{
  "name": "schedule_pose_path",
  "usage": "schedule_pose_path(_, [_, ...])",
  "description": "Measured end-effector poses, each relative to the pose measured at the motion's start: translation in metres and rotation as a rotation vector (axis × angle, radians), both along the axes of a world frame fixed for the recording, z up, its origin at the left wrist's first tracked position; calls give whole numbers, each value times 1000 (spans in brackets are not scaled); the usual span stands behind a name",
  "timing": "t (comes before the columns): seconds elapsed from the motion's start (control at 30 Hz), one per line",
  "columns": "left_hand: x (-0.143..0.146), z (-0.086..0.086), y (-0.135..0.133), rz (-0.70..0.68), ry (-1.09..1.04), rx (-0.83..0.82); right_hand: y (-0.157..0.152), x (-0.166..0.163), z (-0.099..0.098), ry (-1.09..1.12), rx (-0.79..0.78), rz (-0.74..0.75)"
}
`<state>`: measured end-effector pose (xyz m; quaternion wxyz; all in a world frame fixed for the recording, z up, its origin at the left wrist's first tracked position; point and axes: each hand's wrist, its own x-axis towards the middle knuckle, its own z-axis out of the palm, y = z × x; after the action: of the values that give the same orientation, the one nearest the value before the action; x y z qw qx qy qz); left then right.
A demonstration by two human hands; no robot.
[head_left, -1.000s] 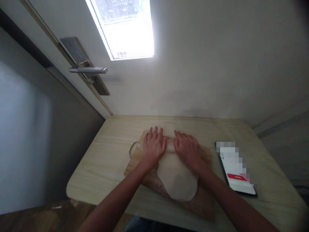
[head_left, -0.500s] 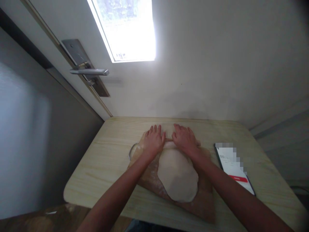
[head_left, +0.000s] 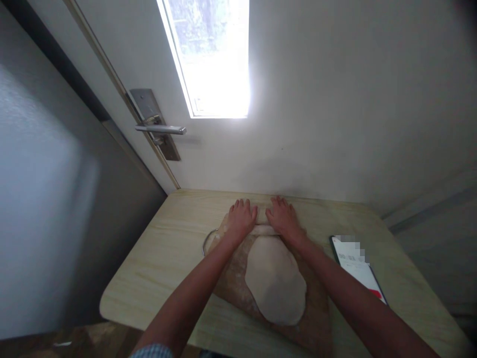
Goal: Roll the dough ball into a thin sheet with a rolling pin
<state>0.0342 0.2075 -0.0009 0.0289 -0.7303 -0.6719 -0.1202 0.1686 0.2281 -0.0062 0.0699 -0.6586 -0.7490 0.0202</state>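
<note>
A flattened sheet of pale dough [head_left: 276,283] lies on a floured wooden board [head_left: 238,281]. Across its far edge runs a rolling pin [head_left: 265,230], mostly covered by my hands and pale along its visible middle. My left hand [head_left: 241,218] bears down on the pin's left part, fingers pointing away from me. On the right part rests my right hand [head_left: 283,216], its fingers reaching forward over the pin. The thumbs face each other across a small gap. What lies under the palms is hidden.
The board rests on a light wooden table [head_left: 160,248] and has a metal ring handle [head_left: 206,241] at its left. A lit phone [head_left: 359,268] lies right of my right forearm. Behind the table stands a white door with a lever handle [head_left: 162,129] and a bright window.
My view has tilted upward, so the table and door sit lower in the picture. Both hands stay over the rolling pin at the dough's far edge, with little visible shift along the board.
</note>
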Motion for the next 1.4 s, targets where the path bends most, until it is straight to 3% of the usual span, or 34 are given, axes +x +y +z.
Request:
schedule_pose_path(0.23, [1,0,-25,5,14,7,-30,1,7,-44,6,5])
schedule_pose_path(0.37, [3,-1,-56,-45,28,25,-65,4,14,-50,1,77])
schedule_pose_path(0.6, [0,-2,-116,-152,51,69,-124,16,8,-43,151,192])
schedule_pose_path(0.77, [-4,3,-142,-220,73,60,-147,27,9,-9,217,271])
schedule_pose_path(0.87, [-6,5,-139,-249,80,50,-143,32,13,14,165,301])
schedule_pose_path(1.13, [-8,-5,-101,-245,94,18,-103,30,13,-28,13,367])
schedule_pose_path(1.4, [-6,-5,-58,-180,93,11,-62,15,7,-46,-27,201])
